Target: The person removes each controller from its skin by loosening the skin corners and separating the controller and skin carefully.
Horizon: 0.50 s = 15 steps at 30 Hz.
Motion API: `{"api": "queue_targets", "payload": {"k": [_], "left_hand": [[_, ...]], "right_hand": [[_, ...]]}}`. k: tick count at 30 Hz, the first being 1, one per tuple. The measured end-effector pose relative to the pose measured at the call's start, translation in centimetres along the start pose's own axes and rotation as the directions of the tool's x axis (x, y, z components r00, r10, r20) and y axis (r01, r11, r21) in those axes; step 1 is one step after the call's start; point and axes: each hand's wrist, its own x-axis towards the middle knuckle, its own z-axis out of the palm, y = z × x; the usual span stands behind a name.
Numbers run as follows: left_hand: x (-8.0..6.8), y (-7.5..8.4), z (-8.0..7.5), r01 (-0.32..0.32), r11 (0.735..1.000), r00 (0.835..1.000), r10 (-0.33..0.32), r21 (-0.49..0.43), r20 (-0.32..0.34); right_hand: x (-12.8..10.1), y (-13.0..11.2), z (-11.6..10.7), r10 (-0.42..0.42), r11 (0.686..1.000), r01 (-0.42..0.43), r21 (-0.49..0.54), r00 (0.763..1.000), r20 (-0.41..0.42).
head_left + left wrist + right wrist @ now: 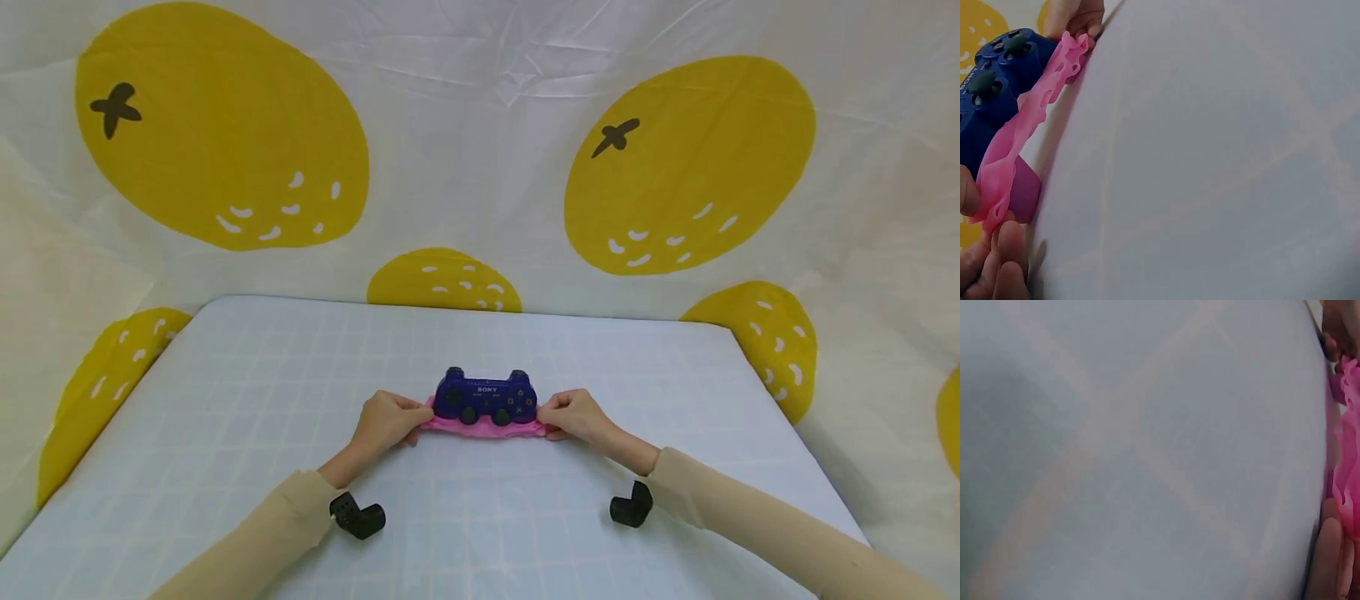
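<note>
Pink cover (483, 428) lies stretched across the middle of the worktop (225, 400), under the front of a blue game controller (485, 397). Left hand (386, 419) pinches its left end, fingers curled; right hand (573, 414) pinches its right end likewise. Lemon-print cloth (225, 125) hangs behind.
</note>
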Motion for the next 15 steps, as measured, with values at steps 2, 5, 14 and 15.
{"api": "queue_targets", "payload": {"k": [2,5,14,15], "left_hand": [[-0.02,0.03,-0.21,-0.009,0.999,1.0,0.009,0.036,0.008],[0.0,0.14,-0.54,-0.009,0.998,0.999,0.007,0.068,0.033],[0.19,0.17,-0.89,0.032,0.984,0.995,-0.049,0.175,0.09],[0.2,0.2,-0.88,0.029,0.982,0.995,-0.046,0.187,0.089]], "right_hand": [[0.03,-0.03,0.03,-0.002,1.0,0.002,-0.025,1.0,-0.006],[0.13,0.05,0.0,-0.011,0.999,0.01,-0.047,1.0,-0.01],[0.15,0.27,-0.2,-0.099,0.985,0.108,-0.134,0.993,0.069],[0.15,0.28,-0.22,-0.114,0.982,0.124,-0.144,0.991,0.075]]}}
